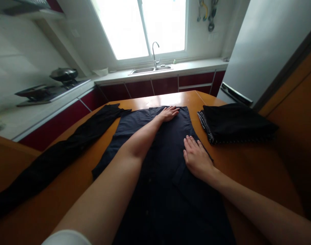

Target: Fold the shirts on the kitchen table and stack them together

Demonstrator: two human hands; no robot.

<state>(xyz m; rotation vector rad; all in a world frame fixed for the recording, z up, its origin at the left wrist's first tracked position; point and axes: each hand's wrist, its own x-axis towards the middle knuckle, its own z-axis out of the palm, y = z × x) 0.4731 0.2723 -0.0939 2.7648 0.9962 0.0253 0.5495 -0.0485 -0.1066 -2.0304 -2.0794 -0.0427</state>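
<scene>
A dark navy garment (160,163), its exact kind hard to make out, lies spread over the wooden table. My left hand (169,113) rests flat near the garment's far edge, fingers stretched toward the right. Nearer to me, my right hand (196,157) lies palm down along its right side, fingers extended. Neither hand grips anything. My left forearm crosses over the cloth and hides part of it.
On the orange-brown table (247,177), a folded stack of black cloth (237,122) sits at the right. A long black garment (68,153) stretches along the left. Beyond are a sink (150,69), a stove with pans (63,74) and a refrigerator (267,44).
</scene>
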